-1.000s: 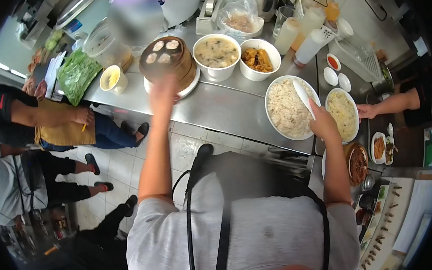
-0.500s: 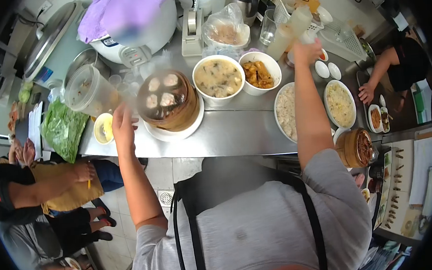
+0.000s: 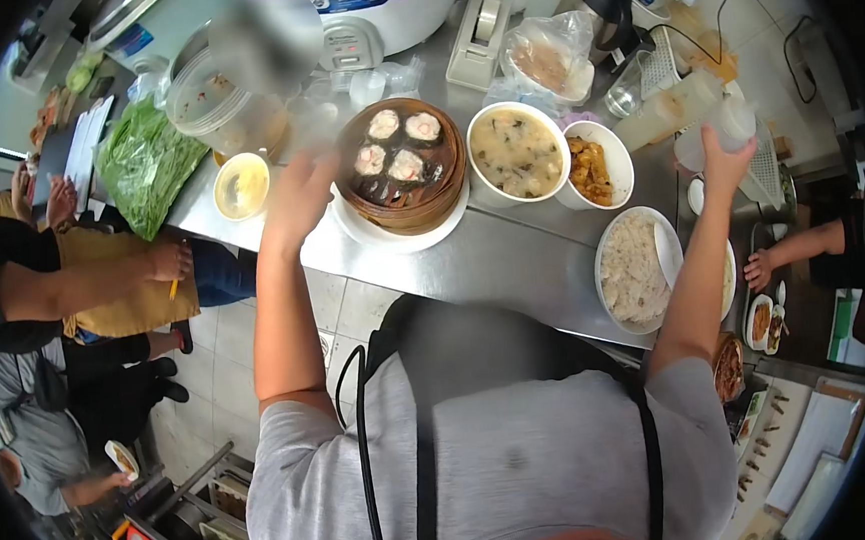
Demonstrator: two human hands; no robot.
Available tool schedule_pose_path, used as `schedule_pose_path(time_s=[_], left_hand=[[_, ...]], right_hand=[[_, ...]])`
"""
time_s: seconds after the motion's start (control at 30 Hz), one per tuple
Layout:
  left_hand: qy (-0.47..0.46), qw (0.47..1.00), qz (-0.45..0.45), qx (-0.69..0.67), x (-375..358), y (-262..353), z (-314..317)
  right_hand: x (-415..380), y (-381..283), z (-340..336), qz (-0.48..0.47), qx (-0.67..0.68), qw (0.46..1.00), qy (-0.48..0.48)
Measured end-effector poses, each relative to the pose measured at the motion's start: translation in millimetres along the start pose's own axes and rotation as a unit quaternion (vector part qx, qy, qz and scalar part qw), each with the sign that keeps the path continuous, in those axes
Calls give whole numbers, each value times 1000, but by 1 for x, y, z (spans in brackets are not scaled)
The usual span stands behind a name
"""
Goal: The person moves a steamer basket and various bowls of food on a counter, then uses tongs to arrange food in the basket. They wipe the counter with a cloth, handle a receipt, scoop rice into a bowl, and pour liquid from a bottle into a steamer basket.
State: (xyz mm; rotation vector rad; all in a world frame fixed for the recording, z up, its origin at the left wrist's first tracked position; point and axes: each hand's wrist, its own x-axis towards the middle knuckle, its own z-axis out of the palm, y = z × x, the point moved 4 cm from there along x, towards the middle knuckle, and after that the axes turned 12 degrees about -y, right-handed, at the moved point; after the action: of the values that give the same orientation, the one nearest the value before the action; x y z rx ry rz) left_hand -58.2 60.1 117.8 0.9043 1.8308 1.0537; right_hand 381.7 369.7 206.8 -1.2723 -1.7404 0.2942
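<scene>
My left hand [image 3: 302, 187] is beside a round bamboo steamer [image 3: 403, 207]; its fingertips are blurred, and whether they hold anything cannot be seen. In the steamer lie several pale dumplings on dark wrapping, and a white plate [image 3: 349, 223] is under it. A small tub with yellowish contents [image 3: 242, 186] and a large clear plastic tub [image 3: 211, 110] stand to the left. At the right, my right hand [image 3: 726, 161] is closed around the lower part of a translucent plastic container [image 3: 735, 120]. Close by lies a cloudy squeeze bottle [image 3: 677, 107].
Bowls of soup [image 3: 517, 154], yellow-brown food [image 3: 596, 168] and rice [image 3: 634, 276] stand on the steel counter [image 3: 512, 254]. A tape dispenser [image 3: 479, 41] and bagged leafy greens [image 3: 144, 165] are farther off. Co-workers' arms [image 3: 102, 278] show at left, another person's hand [image 3: 758, 269] at right.
My view has turned, so the counter appears tilted. My right hand has moved away from the squeeze bottles, outward to the right, to the translucent container. My left hand is nearer the steamer.
</scene>
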Motion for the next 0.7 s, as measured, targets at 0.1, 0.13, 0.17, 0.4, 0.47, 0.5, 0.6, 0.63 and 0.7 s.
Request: schedule_pose_path(time_s=[0.1, 0.13, 0.17, 0.4, 0.47, 0.5, 0.6, 0.63, 0.7], left_hand=[[-7, 998, 45, -41, 3, 0, 0], [-20, 997, 49, -48, 4, 1, 0], [-17, 997, 47, -58, 4, 0, 1], [-17, 992, 71, -100, 1, -6, 1], [-19, 992, 61, -104, 0, -7, 0], [-22, 993, 57, -100, 0, -7, -1], [-29, 996, 35, -74, 0, -4, -2], [-31, 997, 26, -63, 1, -4, -2], [-30, 999, 24, -36, 5, -6, -2]], right_hand=[[-38, -122, 27, -248, -110, 945, -182], [-52, -150, 41, -280, -144, 915, -252], [-67, -170, 55, -308, -178, 878, -320], [-121, -233, 122, -568, -213, 745, -276], [-127, -242, 133, -587, -218, 730, -274], [-129, -247, 137, -582, -221, 724, -297], [-135, -260, 152, -577, -229, 717, -316], [-136, -265, 157, -577, -232, 717, -314], [-139, -274, 169, -612, -210, 722, -246]])
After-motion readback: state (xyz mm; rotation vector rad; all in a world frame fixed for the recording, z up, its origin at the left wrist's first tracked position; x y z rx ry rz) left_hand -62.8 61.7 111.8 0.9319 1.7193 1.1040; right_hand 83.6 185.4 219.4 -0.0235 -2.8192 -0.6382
